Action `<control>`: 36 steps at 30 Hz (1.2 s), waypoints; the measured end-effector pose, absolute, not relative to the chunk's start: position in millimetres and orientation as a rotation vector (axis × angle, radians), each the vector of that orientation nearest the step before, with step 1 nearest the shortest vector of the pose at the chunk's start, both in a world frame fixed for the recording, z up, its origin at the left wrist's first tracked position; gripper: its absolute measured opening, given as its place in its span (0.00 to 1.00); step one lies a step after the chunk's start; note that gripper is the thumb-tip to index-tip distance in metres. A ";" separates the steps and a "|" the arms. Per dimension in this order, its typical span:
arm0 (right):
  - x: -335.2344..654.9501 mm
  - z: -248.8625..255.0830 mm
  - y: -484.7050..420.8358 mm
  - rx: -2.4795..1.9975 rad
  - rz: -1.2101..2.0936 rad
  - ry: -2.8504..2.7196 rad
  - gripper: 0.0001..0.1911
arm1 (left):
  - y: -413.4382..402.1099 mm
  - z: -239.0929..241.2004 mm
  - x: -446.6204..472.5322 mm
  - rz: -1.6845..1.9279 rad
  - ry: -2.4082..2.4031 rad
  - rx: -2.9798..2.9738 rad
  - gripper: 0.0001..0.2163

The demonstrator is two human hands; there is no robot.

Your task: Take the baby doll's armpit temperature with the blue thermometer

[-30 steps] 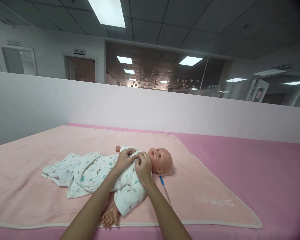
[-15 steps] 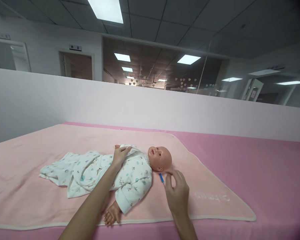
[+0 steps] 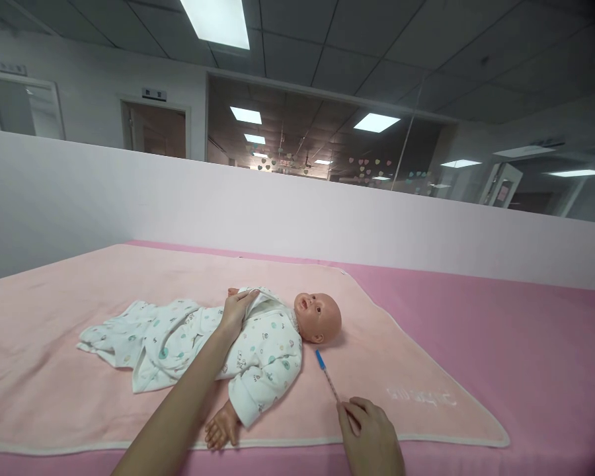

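A baby doll (image 3: pixel 317 317) in a white printed romper (image 3: pixel 258 347) lies on its back on a pale pink blanket (image 3: pixel 104 396), head to the right. My left hand (image 3: pixel 235 311) rests flat on the doll's chest, fingers stretched toward the far shoulder. A thin thermometer with a blue tip (image 3: pixel 327 377) lies on the blanket just right of the doll. My right hand (image 3: pixel 369 433) is at the thermometer's near end, fingers curled in a pinch touching it.
The blanket covers a pink-sheeted surface (image 3: pixel 525 357). A low white partition wall (image 3: pixel 297 211) runs along the far side, with glass office walls and doors behind it. The blanket's near edge (image 3: pixel 426 437) lies close to my right hand.
My right hand left the doll's collar, swung right past the head and came down to the thermometer's near end. My left hand stayed on the doll's chest.
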State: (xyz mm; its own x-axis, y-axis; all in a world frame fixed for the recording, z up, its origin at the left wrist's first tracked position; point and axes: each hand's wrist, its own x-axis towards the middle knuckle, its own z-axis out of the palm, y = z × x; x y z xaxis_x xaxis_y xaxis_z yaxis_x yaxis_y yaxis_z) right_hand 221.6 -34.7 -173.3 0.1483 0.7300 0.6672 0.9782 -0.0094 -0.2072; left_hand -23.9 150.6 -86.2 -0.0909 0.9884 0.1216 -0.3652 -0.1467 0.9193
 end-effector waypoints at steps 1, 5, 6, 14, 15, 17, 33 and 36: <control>220.8 -172.6 -37.3 -1.789 -0.483 -1.633 0.14 | 149.9 -85.7 -23.7 1.515 0.900 0.979 0.17; 208.4 -163.3 -49.8 -1.816 -0.394 -1.409 0.17 | 148.1 -84.7 -23.4 1.508 0.897 0.993 0.18; 203.3 -157.9 -52.7 -1.832 -0.375 -1.313 0.17 | 148.1 -84.9 -23.4 1.507 0.894 1.000 0.18; 152.9 -79.2 -29.1 -1.539 -0.392 -1.217 0.17 | 150.1 -87.8 -24.5 1.499 0.912 1.045 0.18; 145.3 -70.1 -17.4 -1.483 -0.394 -1.289 0.16 | 150.0 -88.0 -24.6 1.495 0.907 1.046 0.18; 130.2 -55.9 10.2 -1.448 -0.403 -1.459 0.15 | 149.6 -88.0 -24.6 1.493 0.883 1.054 0.18; 81.6 -81.0 130.2 -1.835 -0.256 -1.866 0.15 | 150.0 -84.7 -22.4 1.435 1.016 1.189 0.20; 83.0 -82.8 128.5 -1.802 -0.250 -1.849 0.16 | 161.1 -79.7 -23.8 1.353 1.182 1.292 0.22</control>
